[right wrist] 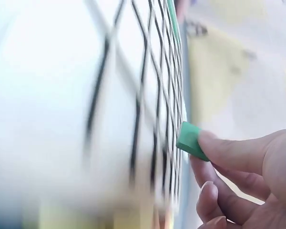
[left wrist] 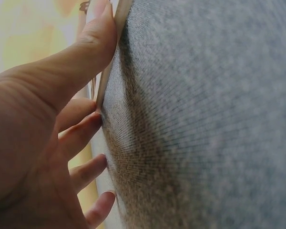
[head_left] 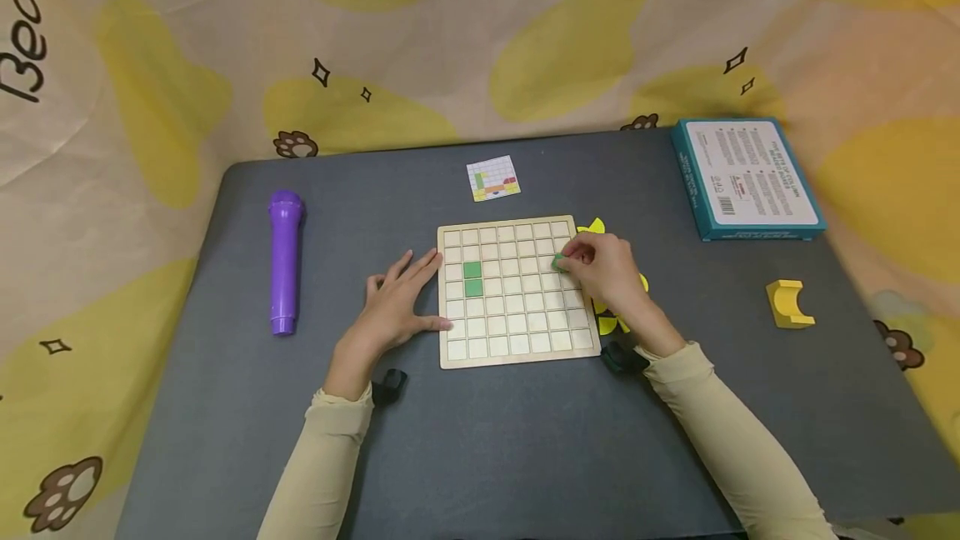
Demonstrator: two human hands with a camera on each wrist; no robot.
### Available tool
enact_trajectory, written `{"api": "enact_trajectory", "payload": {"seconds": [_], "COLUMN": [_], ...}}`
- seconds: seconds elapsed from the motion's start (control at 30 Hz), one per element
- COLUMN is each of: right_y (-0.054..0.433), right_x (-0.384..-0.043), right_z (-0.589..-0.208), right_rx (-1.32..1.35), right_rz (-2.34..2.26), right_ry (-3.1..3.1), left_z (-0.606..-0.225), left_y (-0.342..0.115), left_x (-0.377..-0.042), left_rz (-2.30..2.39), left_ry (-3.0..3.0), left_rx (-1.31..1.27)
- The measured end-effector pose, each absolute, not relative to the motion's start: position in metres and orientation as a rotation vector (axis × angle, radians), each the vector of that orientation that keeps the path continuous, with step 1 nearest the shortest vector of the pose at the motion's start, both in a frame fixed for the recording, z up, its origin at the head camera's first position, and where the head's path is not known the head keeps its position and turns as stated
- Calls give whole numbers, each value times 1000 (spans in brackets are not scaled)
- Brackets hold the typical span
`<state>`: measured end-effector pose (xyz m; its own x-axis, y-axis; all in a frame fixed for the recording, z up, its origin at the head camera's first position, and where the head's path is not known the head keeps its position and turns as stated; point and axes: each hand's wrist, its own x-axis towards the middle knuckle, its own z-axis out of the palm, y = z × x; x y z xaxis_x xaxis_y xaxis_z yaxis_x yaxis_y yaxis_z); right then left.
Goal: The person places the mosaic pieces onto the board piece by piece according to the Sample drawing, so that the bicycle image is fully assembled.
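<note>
A square wooden grid board [head_left: 517,362] with white cells lies in the middle of the grey table. Two green squares [head_left: 472,278] fill neighbouring cells, one above the other, near its left side. My left hand [head_left: 397,302] rests at the board's left edge, fingers spread, thumb touching the rim; the left wrist view shows the thumb [left wrist: 93,40] against that edge. Over the right part of the grid, my right hand [head_left: 611,273] pinches a small green tile [right wrist: 191,140] between thumb and fingertips. Yellow pieces [head_left: 609,324] lie along the board's right side, partly hidden by the right hand.
Behind the board lies a small pattern card [head_left: 493,179]. A purple microphone [head_left: 285,265] is at the left of the table [head_left: 480,457]. On the right are a teal box [head_left: 750,177] and a yellow block with a curved cutout [head_left: 787,304]. A patterned cloth [head_left: 420,48] hangs behind.
</note>
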<state>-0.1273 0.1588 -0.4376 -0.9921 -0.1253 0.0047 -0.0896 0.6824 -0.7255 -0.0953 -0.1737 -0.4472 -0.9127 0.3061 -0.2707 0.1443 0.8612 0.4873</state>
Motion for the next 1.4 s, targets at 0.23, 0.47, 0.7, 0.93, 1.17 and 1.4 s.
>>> {"api": "enact_trajectory", "payload": {"seconds": [0.23, 0.47, 0.7, 0.93, 1.17, 1.4], "right_y": [96, 63, 57, 53, 54, 82], "right_x": [-121, -115, -113, -111, -109, -111], "right_z": [-438, -440, -442, -443, -444, -445], "right_rx": [-402, -546, -583, -590, -528, -439], "right_rz": [-1259, -1152, -1049, -998, -997, -1044], "right_ry": [2662, 2608, 2626, 2721, 2747, 2759], "left_z": [-446, -445, -445, -445, -445, -446], "left_y": [-173, -172, -172, -172, -172, -173], "left_x": [-96, -95, -95, -95, -95, -93], "left_rz": [676, 673, 664, 665, 657, 672], "left_ry": [2697, 2709, 2715, 2715, 2721, 2718], "left_rx": [340, 334, 336, 335, 338, 336]}}
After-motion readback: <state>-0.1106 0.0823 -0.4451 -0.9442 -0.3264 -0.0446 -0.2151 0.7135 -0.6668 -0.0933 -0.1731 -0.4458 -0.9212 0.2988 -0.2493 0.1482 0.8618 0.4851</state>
